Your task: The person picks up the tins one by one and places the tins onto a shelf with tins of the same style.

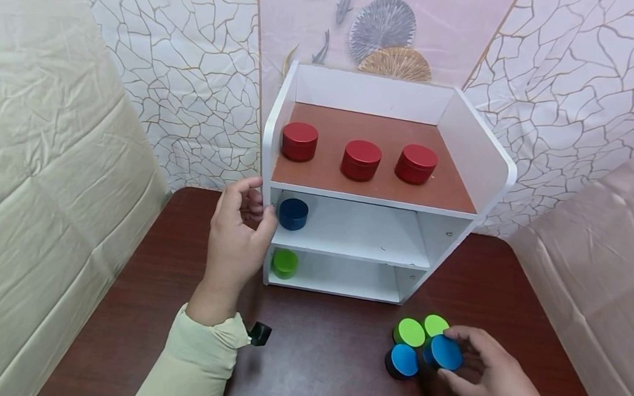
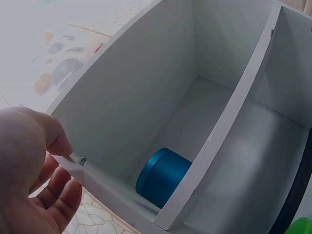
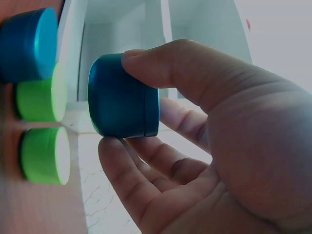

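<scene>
My right hand (image 1: 488, 366) pinches a round blue tin (image 3: 119, 97) between thumb and fingers, lifted off the tabletop in the right wrist view. Beside it on the table stand another blue tin (image 1: 402, 362) and two green tins (image 1: 409, 333). My left hand (image 1: 237, 233) grips the left side panel of a small white shelf unit (image 1: 348, 258), thumb at the front edge and fingers around the outside. Just inside that panel, a dark blue tin (image 1: 293, 214) sits on the middle shelf. Below it, a green tin (image 1: 285, 263) rests on the bottom shelf.
Three red tins (image 1: 361, 160) stand spaced out on the unit's brown top board (image 1: 329, 124), behind which rises a white back rim. The unit stands on a dark wooden table (image 1: 300, 368). Patterned cloth (image 1: 195, 78) hangs behind and at the sides.
</scene>
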`<action>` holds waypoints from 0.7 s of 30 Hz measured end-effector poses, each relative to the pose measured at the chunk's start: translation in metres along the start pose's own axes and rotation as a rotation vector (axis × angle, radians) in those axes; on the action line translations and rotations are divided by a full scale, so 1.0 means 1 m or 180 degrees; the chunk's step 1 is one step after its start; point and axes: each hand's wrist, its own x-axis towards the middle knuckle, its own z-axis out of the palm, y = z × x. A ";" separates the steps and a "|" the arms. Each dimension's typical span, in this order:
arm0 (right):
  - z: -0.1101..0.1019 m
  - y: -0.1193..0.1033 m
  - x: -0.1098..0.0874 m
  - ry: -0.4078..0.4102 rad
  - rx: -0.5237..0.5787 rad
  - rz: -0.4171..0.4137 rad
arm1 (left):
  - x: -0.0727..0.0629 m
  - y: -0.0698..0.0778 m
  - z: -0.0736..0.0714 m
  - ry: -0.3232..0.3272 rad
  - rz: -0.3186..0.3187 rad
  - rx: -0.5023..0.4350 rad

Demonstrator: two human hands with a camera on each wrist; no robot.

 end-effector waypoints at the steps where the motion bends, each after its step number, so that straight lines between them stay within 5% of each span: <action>1: -0.001 -0.002 0.000 -0.0003 0.0001 -0.0036 | 0.000 0.000 0.000 -0.0001 0.0001 -0.0003; 8: -0.006 -0.025 0.001 0.0034 -0.0047 -0.0367 | 0.000 0.000 0.000 0.0011 0.0014 -0.0005; 15: -0.016 -0.050 0.009 0.0234 -0.0436 -0.1027 | -0.001 0.000 -0.001 0.0001 -0.0013 -0.0015; 21: -0.027 -0.069 0.014 0.0138 -0.0386 -0.1138 | 0.000 0.000 0.000 -0.0014 -0.0020 -0.0016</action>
